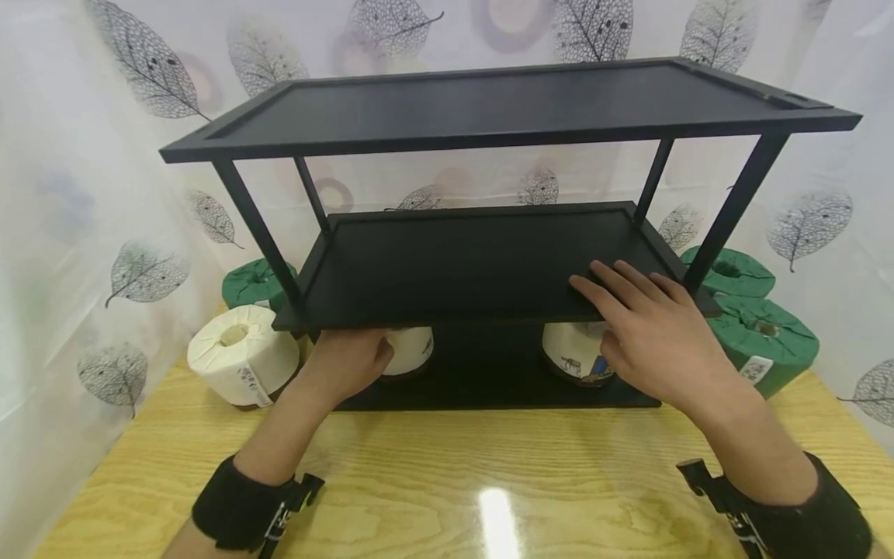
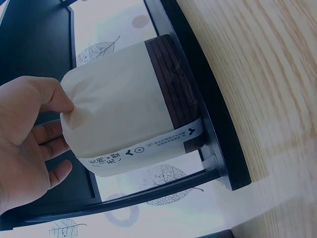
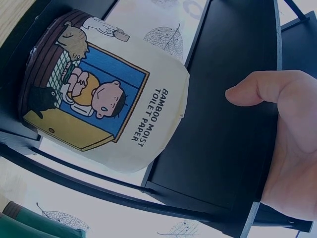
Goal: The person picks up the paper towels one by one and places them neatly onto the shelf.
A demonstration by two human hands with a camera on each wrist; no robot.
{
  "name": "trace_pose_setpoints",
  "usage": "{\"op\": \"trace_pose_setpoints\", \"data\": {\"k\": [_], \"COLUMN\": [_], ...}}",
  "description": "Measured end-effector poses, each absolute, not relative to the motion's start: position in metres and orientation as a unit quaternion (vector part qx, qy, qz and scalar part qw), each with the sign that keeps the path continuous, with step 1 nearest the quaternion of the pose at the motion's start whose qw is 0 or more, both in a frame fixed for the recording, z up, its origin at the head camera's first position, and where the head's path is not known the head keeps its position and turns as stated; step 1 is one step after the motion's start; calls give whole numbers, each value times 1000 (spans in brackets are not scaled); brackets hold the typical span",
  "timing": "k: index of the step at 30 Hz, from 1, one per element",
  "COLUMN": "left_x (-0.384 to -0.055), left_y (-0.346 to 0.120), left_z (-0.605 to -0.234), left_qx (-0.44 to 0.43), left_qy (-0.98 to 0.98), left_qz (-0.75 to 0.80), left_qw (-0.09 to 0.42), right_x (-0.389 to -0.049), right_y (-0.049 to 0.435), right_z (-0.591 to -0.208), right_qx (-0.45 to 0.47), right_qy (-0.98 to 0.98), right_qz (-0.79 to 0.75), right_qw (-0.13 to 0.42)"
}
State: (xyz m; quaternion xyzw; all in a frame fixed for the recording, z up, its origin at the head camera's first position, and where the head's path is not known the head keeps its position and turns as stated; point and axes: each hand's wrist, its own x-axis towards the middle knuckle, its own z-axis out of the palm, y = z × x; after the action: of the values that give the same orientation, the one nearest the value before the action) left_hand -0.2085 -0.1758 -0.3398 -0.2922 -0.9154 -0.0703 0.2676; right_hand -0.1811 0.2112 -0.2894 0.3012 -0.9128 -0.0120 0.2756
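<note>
A black shelf rack (image 1: pixel 482 264) stands on the table, with wrapped toilet paper rolls on its bottom board. My left hand (image 1: pixel 349 357) reaches beneath the middle board, where its fingertips are hidden in the head view. The left wrist view shows that hand (image 2: pixel 25 134) pinching the top of a cream roll (image 2: pixel 116 101) with a brown base band. My right hand (image 1: pixel 656 334) rests on the middle board's front right part, fingers extended and thumb lower at the edge. Below it stands another cream roll (image 3: pixel 124 94) with a cartoon print, apart from the thumb.
Left of the rack are a cream roll (image 1: pixel 244 353) and a green roll (image 1: pixel 254 281). Two green-wrapped rolls (image 1: pixel 768 334) stand on the right. Black posts (image 1: pixel 736 210) carry the top board (image 1: pixel 482 105). A leaf-patterned curtain (image 1: pixel 105 233) hangs behind the wooden table (image 1: pixel 419 473).
</note>
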Motion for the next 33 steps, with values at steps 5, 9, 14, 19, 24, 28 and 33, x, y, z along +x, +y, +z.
{"op": "trace_pose_setpoints", "data": {"k": [5, 9, 14, 19, 24, 28, 33], "left_x": [-209, -210, -211, -213, -213, -212, -210], "left_y": [-176, -178, -180, -177, -172, -169, -169], "left_z": [-339, -340, -342, -342, -344, -345, -344], "left_qx": [-290, -293, -304, -305, -312, -307, -298], "left_qy": [-919, -917, -906, -900, -884, -882, -896], "left_qz": [-79, -86, -79, -56, -17, -11, -34], "left_qw": [255, 258, 284, 308, 348, 358, 328], "right_x": [-181, -181, -181, -181, -180, -180, -181], "right_y": [211, 211, 211, 211, 211, 211, 211], "right_z": [-289, -289, -289, -289, -289, -289, -289], "right_qx": [302, 304, 303, 301, 301, 302, 304], "right_qy": [-912, -910, -912, -913, -913, -911, -910], "right_qz": [-12, -11, -12, -10, -11, -10, -9], "right_qw": [277, 280, 277, 276, 276, 279, 281]}}
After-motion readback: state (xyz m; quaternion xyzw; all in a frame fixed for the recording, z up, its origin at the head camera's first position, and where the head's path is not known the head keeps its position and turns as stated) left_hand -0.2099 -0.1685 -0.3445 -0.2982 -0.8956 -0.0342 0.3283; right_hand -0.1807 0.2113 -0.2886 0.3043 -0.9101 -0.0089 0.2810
